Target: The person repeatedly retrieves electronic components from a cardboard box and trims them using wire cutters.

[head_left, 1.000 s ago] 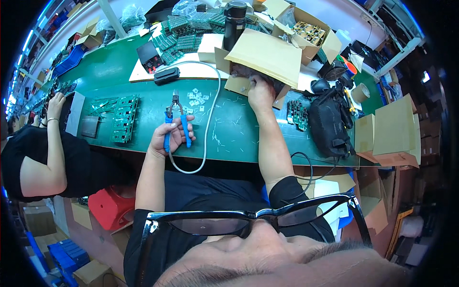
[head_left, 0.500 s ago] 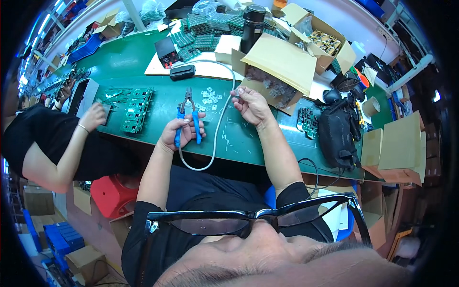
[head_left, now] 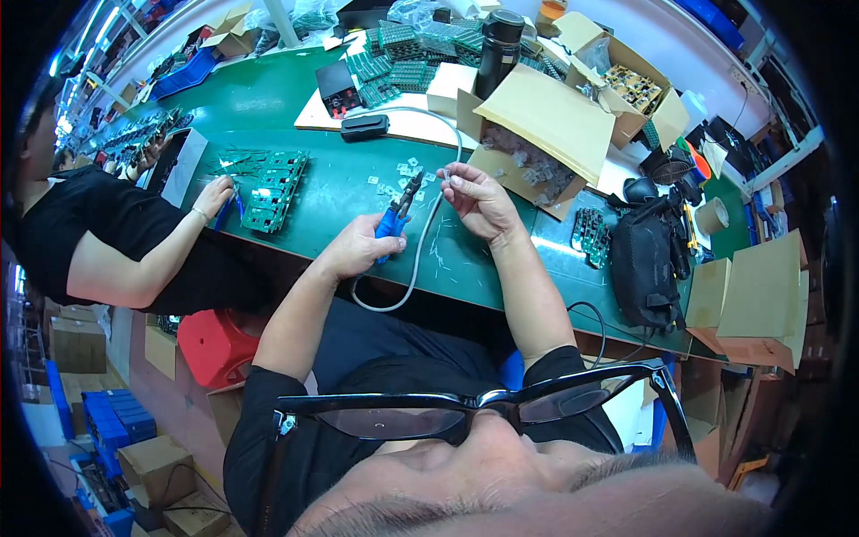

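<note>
My left hand (head_left: 356, 248) is wrapped round the blue handles of a pair of cutting pliers (head_left: 392, 222). Their dark jaws point up and right toward my other hand. My right hand (head_left: 485, 204) pinches a small whitish, clear piece (head_left: 446, 177) between thumb and fingertips, close to the plier tips but apart from them. A grey cable (head_left: 413, 277) loops beneath both hands; whether my right fingers touch it I cannot tell. Just beyond the jaws lie several small clear plastic pieces (head_left: 387, 191) on the green table (head_left: 340, 170).
White slivers (head_left: 438, 242) are scattered near me. An open carton (head_left: 546, 116) of clear pieces stands at the back right, beside a black bottle (head_left: 498, 58). Green circuit boards (head_left: 275, 191) lie left, a black bag (head_left: 642, 259) right. A co-worker's hand (head_left: 215, 195) works at the left.
The pliers have turned from upright to leaning right, toward my right hand, and their handles have come together. My right hand keeps its pinch. The whole view has shifted slightly.
</note>
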{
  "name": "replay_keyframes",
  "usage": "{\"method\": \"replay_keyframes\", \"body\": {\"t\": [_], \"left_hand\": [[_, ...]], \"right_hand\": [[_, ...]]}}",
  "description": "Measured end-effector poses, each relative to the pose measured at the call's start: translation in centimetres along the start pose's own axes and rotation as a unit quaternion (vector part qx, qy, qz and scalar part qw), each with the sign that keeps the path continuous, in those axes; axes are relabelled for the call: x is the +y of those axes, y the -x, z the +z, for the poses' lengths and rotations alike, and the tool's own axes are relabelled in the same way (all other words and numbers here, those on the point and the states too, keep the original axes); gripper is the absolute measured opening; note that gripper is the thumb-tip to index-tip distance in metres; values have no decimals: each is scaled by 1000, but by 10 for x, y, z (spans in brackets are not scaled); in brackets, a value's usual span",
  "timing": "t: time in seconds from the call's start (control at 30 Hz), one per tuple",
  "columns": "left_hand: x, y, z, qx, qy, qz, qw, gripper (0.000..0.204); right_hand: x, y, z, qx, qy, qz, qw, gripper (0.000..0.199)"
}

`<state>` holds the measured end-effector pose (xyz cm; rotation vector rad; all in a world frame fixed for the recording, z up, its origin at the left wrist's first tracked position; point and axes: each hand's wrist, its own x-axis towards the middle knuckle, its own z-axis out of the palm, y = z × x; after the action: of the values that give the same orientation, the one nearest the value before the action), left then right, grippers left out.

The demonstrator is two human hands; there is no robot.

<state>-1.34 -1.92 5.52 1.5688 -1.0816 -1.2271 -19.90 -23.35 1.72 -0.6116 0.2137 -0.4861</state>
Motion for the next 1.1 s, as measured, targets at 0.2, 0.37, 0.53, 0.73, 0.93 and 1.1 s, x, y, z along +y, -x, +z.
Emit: {"method": "replay_keyframes", "body": {"t": [0.2,0.37,0.53,0.73,0.93,1.1], "left_hand": [[-6,-2,1,-17,-35,-4,999,49],[11,1,7,42,-169,10,985,33],[33,4,10,50,-247,-18,968,36],[39,4,16,62,-288,19,955,40],[39,5,19,72,-317,32,945,42],[47,6,22,81,-355,1,931,38]], "right_hand": [[-1,2,2,-6,-6,-1,1000,17],[0,1,0,6,13,5,1000,18],[1,1,2,5,44,6,999,17],[2,3,8,22,70,-6,997,15],[6,2,8,29,102,-14,994,14],[7,2,9,42,134,-31,990,15]]}}
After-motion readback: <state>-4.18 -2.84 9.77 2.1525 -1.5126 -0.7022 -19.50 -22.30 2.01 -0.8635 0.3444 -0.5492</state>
